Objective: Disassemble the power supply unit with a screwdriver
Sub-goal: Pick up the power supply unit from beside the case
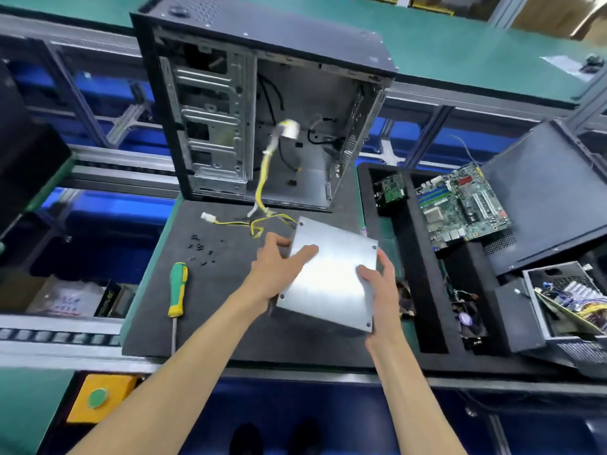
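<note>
We've got the power supply unit (328, 274) in both hands, lifted and tilted over the dark foam mat (213, 307) at centre frame, flat silver face toward the camera. Left hand (279, 267) grips its left edge, thumb curled over onto the silver face, fingers behind. Right hand (377, 284) grips the right edge the same way, thumb on the face, fingers wrapped round the side. Four corner screws show on the silver plate.

Yellow-black cable bundle (262, 192) runs from the unit's upper left corner up into the open PC case (262, 110), which stands upright at the back of the mat, side panel off. A white connector (289, 129) on that bundle is blurred in mid-air inside the case. A second small white connector (207, 217) lies on the mat, left of the unit.

Screwdriver (177, 290), green and yellow handle, lies on the mat in the lower left, well apart from both hands, tip toward the bottom edge. Loose black screws (200, 251) are scattered just above it.

Right of frame: black tray (423, 290) with a motherboard (463, 208) and a smaller board (392, 188) in its compartments. Far right, another opened supply (568, 300) with its wiring exposed.
</note>
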`<state>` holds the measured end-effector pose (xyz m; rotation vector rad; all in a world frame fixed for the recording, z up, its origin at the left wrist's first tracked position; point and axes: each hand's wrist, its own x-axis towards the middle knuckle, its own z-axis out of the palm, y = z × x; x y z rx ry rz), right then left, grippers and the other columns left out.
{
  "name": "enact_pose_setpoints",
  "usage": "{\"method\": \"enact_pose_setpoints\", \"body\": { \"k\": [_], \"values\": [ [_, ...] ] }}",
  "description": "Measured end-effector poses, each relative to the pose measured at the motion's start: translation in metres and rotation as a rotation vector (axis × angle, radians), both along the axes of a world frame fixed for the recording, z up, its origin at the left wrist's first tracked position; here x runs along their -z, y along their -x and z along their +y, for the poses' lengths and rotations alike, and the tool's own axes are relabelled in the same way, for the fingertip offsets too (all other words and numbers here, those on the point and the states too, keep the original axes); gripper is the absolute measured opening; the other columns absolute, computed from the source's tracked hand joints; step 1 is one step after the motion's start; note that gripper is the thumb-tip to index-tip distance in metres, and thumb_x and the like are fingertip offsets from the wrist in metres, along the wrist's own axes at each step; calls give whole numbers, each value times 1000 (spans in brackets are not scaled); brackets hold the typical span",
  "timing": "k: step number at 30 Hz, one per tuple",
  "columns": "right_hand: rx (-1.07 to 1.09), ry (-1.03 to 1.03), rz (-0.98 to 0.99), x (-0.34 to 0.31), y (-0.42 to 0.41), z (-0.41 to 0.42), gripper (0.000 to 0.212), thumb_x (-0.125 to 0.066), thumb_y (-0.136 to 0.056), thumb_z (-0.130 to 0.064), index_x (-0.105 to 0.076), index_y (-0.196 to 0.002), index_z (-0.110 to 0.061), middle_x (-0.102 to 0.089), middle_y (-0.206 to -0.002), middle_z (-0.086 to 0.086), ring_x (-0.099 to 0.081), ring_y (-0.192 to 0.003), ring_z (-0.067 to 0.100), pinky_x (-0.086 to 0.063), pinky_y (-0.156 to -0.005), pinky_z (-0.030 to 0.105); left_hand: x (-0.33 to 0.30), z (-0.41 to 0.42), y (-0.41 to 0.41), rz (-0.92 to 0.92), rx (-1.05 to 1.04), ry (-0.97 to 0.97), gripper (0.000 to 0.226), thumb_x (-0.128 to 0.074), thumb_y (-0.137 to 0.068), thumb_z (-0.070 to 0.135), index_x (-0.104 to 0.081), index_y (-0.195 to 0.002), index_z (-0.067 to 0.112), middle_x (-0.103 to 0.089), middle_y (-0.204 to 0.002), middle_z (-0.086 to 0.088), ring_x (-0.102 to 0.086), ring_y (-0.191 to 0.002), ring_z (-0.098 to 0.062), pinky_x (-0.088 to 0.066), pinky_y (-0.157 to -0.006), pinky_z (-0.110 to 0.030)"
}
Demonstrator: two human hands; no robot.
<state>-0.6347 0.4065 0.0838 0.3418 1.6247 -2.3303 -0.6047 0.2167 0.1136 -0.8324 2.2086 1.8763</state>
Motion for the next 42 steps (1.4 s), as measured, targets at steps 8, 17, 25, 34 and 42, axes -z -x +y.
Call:
{"method": "enact_pose_setpoints", "body": {
  "k": [8, 17, 25, 34, 42],
  "values": [
    [-100, -115, -7, 10, 19, -39, 48, -71, -91, -17, -58, -134, -34, -73, -122, -6, -72, -108, 18, -59, -91, 44, 23, -18, 0, 48, -235, -84, 31, -69, -85, 50, -54, -99, 28, -67, -107, 5, -66, -96, -15, -47, -66, -28],
    [-198, -211, -72, 30, 46, -59, 46, -54, -102, -16, -48, -146, -28, -63, -136, -4, -66, -117, 18, -54, -101, 42, 42, -29, 17, 25, -234, -74, 33, -67, -89, 39, -58, -120, 31, -68, -111, 9, -63, -110, -16, -53, -94, -36],
    [-234, -298, -57, 38, 69, -56, 40, -55, -100, -14, -56, -136, -32, -69, -126, -12, -71, -101, 3, -55, -69, 15, 48, -30, 28, -66, -153, -52, 20, -61, -93, 33, -62, -113, 36, -70, -110, 12, -68, -100, -15, -56, -83, -33],
    [-165, -727, 368, 11, 75, -69, 37, -58, -99, -17, -50, -134, -24, -54, -130, -11, -49, -122, 8, -38, -98, 23, 30, -45, 26, -58, -40, 253, 25, -50, -98, 29, -60, -81, 14, -56, -72, 3, -49, -72, -22, -36, -62, -30],
    [-429, -682, 556, -37, 29, -158, 11, -58, -95, -18, -62, -90, -26, -65, -69, -8, -59, -65, 3, -43, -58, 14, 9, -102, -21, -13, -437, 223, 26, -49, -94, 22, -70, -80, 24, -73, -86, -1, -67, -87, -26, -56, -82, -41]
  ]
}}
